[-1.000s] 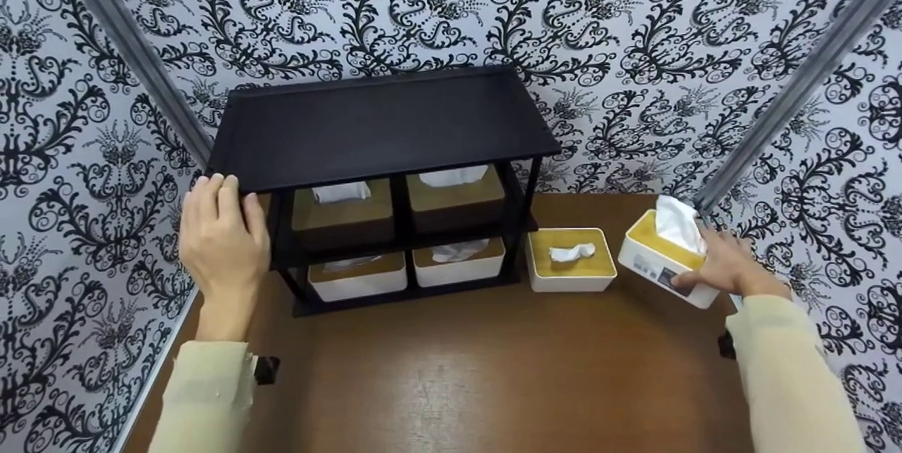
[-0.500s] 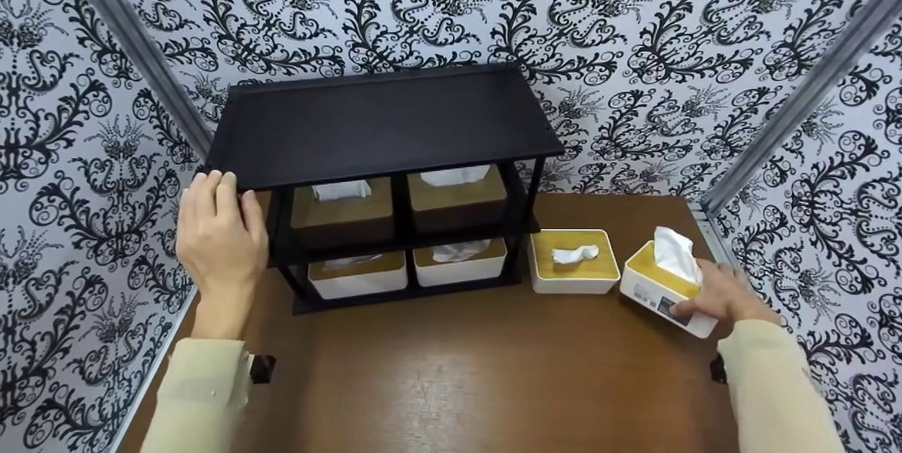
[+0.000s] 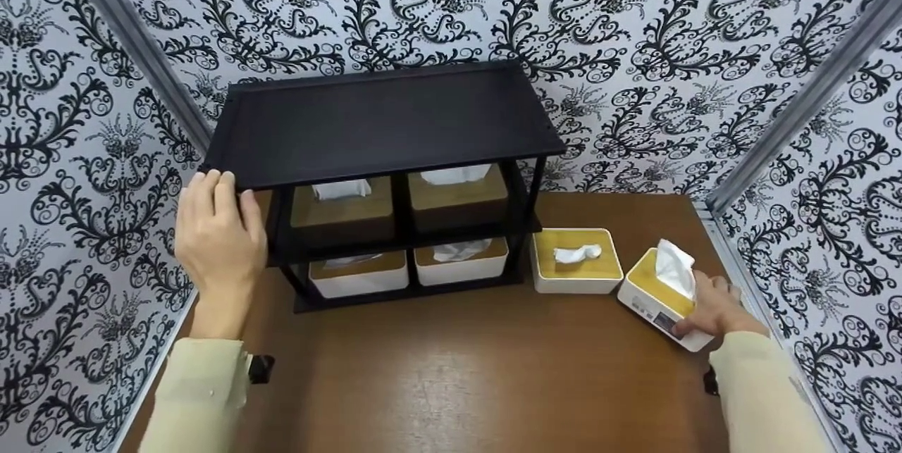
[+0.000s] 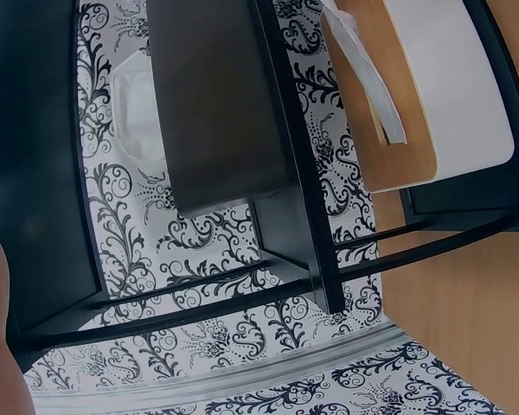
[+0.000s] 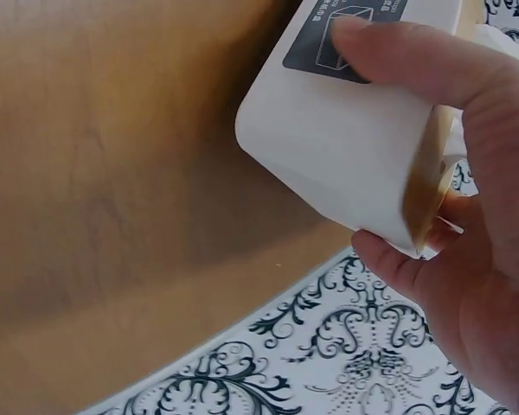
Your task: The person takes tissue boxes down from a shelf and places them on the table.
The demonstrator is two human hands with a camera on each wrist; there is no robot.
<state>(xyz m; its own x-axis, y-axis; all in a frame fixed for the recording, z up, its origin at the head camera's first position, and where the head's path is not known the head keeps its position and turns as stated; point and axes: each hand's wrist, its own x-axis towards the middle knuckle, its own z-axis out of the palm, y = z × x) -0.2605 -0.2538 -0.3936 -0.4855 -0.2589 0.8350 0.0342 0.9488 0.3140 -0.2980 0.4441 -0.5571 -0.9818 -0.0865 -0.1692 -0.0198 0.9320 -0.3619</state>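
My right hand (image 3: 712,308) grips a tissue box (image 3: 645,305) by its right end, thumb on the label on its front side. This white box has a wood-look lid and a tissue sticking up, and it stands angled close over the table. In the right wrist view the thumb presses the dark label (image 5: 346,39), with other fingers around the end. My left hand (image 3: 218,234) rests at the front left corner of a black shelf rack (image 3: 387,122), fingertips at the top board's edge. Beside the rack sits another tissue box (image 3: 578,280), its tissue lying flat.
Several tissue boxes fill the rack: two on the middle level, such as one box (image 3: 342,210), and two below, such as a white box (image 3: 461,270). The brown table (image 3: 451,368) spreads in front. Patterned walls (image 3: 423,16) and a metal rail (image 3: 740,277) bound the space.
The right hand has brought its tissue box nearer to me and slightly lower, still angled. The left hand stays at the rack's corner. The head view has shifted slightly.
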